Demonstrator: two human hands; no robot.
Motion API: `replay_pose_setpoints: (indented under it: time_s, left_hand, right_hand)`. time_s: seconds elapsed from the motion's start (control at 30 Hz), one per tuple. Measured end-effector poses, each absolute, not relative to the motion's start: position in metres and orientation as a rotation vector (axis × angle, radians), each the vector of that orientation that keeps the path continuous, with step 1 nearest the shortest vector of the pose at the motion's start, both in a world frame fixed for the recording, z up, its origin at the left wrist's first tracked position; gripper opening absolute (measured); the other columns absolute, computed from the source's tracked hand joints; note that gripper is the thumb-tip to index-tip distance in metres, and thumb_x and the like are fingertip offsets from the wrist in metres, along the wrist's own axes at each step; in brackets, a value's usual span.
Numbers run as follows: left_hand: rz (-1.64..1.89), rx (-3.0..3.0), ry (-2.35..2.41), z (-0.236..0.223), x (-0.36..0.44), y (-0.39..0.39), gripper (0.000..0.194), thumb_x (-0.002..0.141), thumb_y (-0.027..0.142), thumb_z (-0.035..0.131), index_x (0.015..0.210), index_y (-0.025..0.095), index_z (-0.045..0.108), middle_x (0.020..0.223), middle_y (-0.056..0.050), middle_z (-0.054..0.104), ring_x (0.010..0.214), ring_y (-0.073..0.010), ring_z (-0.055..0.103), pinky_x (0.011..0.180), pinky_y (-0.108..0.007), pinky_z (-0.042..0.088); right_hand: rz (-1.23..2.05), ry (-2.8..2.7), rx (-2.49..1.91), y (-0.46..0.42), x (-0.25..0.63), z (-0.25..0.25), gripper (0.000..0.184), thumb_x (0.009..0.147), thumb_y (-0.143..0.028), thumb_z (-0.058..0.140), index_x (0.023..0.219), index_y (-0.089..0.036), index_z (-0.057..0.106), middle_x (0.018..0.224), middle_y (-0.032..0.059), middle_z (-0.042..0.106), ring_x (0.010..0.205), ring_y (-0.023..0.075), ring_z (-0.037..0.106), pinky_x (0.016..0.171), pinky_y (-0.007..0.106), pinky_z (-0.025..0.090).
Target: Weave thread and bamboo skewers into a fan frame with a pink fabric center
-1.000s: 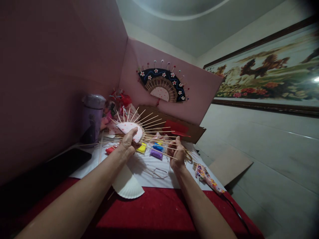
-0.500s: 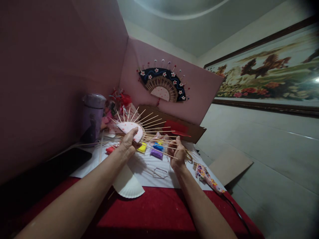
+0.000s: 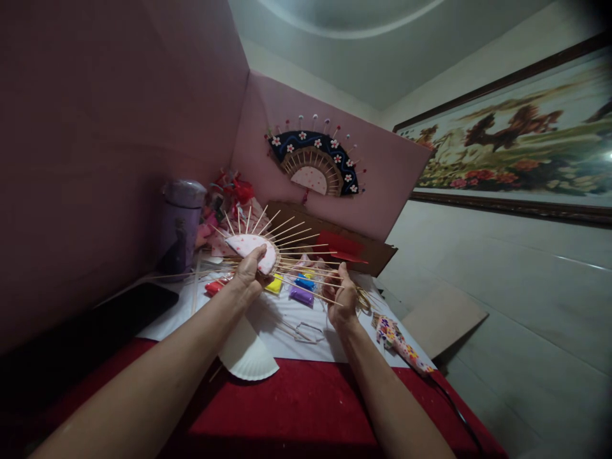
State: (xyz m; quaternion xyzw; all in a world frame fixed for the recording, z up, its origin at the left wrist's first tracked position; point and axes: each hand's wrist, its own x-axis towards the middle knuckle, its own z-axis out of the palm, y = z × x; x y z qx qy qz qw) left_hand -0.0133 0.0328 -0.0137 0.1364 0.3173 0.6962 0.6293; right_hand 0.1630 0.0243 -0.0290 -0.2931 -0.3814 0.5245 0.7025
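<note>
My left hand [image 3: 249, 273] grips a half-round fan base [image 3: 245, 245], white with small pink marks, its thumb lying on top. Thin wooden sticks [image 3: 302, 236] fan out from the curved edge of this base. At the right, my right hand [image 3: 345, 296] is closed around the outer ends of the lowest sticks, thumb up; part of its fingers is hidden. Beneath the held fan lie packets of clay: yellow [image 3: 274, 284], blue [image 3: 305, 281], purple [image 3: 301, 296] and red [image 3: 215, 287]. Below my left wrist rests a white fluted paper piece [image 3: 251, 357].
A finished dark fan with flowers [image 3: 313, 143] hangs on the pink board [image 3: 382, 178]. A purple cup [image 3: 180, 223] and a black phone-like slab [image 3: 148, 305] are at left. On the right lies a flower-patterned tool with a cord [image 3: 404, 347]. Red cloth [image 3: 296, 408] covers the front.
The whole view has shifted very slightly. Both hands keep their hold on the fan and its sticks, with hardly any movement.
</note>
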Motion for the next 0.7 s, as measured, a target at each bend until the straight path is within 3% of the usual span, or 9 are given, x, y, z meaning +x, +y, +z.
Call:
replay_pose_setpoints:
  time_s: [0.27, 0.7]
  left_hand:
    - [1.578, 0.317, 0.731, -0.0172, -0.0142, 0.0363, 0.010, 0.070, 0.024, 0.067, 0.074, 0.017, 0.061, 0.051, 0.000, 0.062, 0.037, -0.0127, 0.052, 0.038, -0.022, 0.035]
    - [1.593, 0.310, 0.727, -0.0189, -0.0147, 0.0385, 0.009, 0.071, 0.022, 0.066, 0.072, 0.016, 0.061, 0.050, -0.001, 0.061, 0.037, -0.0137, 0.052, 0.036, -0.023, 0.034]
  right_hand:
    - [1.180, -0.909, -0.654, 0.0251, 0.1638, -0.0307, 0.047, 0.078, -0.056, 0.056, 0.052, -0.019, 0.040, 0.038, -0.0085, 0.031, 0.032, 0.0041, 0.020, 0.031, 0.019, 0.013]
    - [1.177, -0.907, -0.664, 0.0252, 0.1642, -0.0323, 0.045, 0.075, -0.056, 0.058, 0.055, -0.019, 0.041, 0.039, -0.0089, 0.033, 0.032, 0.0044, 0.022, 0.032, 0.020, 0.014]
